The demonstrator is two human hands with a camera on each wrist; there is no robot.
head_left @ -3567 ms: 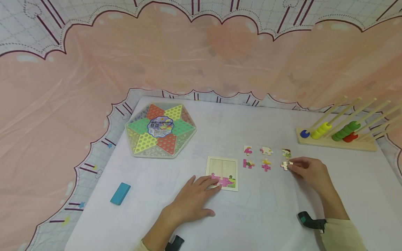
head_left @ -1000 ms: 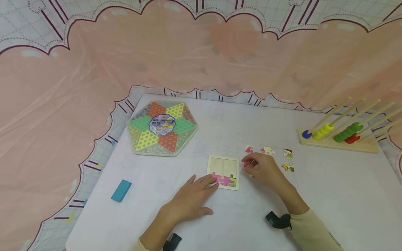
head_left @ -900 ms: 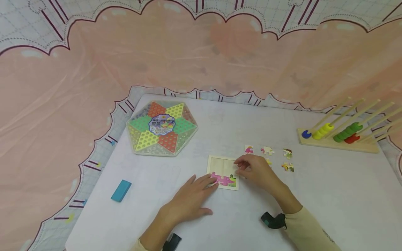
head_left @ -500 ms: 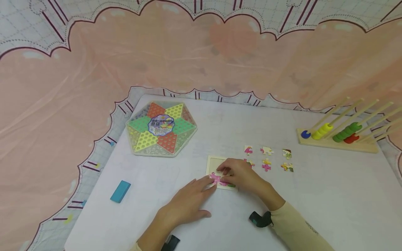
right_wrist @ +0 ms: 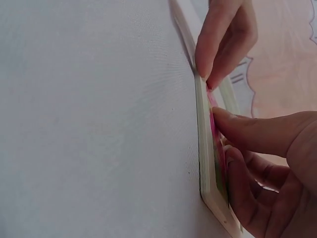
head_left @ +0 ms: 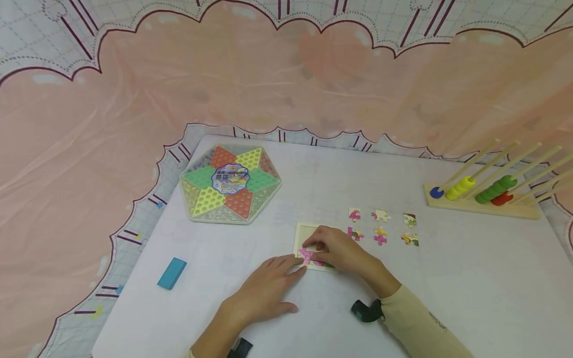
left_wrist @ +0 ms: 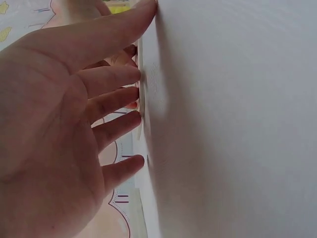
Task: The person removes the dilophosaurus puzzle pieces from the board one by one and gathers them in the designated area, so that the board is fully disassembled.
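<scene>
A small wooden puzzle tray (head_left: 309,227) lies on the white table, with joined pink puzzle pieces (head_left: 306,254) along its near side. My left hand (head_left: 266,288) rests flat, fingers extended, with fingertips at the tray's near-left edge; in the left wrist view its fingers (left_wrist: 116,101) are straight and spread. Over the tray, my right hand (head_left: 342,251) has curled fingers and partly covers the pieces. In the right wrist view, its thumb and curled fingers (right_wrist: 237,163) close in on a pink puzzle piece (right_wrist: 214,119) in the tray.
Several loose puzzle pieces (head_left: 380,236) lie in two rows right of the tray. Behind to the left sits a hexagonal Chinese checkers set (head_left: 201,179). A blue block (head_left: 172,273) lies at left; a wooden bead rack (head_left: 488,206) stands at far right.
My right hand moved left from the loose pieces onto the tray. The lower right loose piece, pale earlier, now shows a coloured side. My left hand stayed at the tray's edge.
</scene>
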